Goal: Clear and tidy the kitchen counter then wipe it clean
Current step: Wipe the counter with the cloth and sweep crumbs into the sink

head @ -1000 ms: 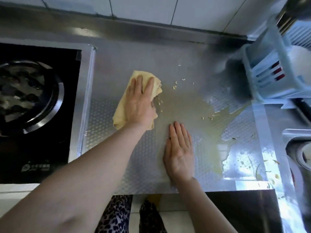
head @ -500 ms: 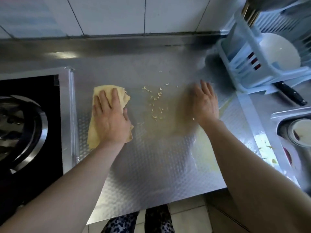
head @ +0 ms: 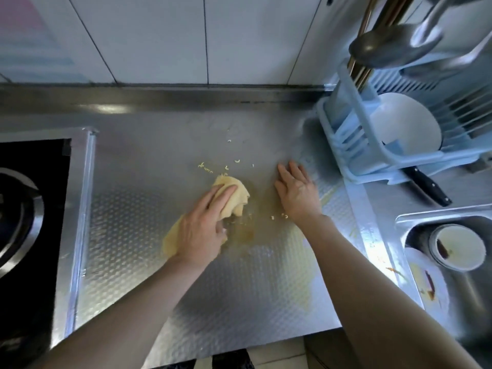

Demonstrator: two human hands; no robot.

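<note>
Counter [head: 149, 251] of embossed stainless steel spans our view between the gas hob [head: 24, 214] at far left and the sink [head: 452, 262] at far right. On it we see the yellow cloth [head: 234, 198], bunched near the centre, pressed flat by our left hand [head: 199, 230], whose fingers lie extended over the fabric and whose forearm reaches in from the lower left. Noodle scraps [head: 213, 169] lie scattered just beyond the cloth, with a few more [head: 278, 217] between the two hands, over a yellowish liquid smear [head: 247, 235]. Our right hand [head: 298, 193] rests palm-down on the bare metal, fingers straight and together, holding nothing. Beside it stands the blue dish rack [head: 354, 145], a black-handled knife [head: 426, 187] lying at its base. We judge the main risks to be these: a bunched cloth may spread the liquid rather than lift it, and a sideways sweep could push scraps under the rack or over the front edge.
</note>
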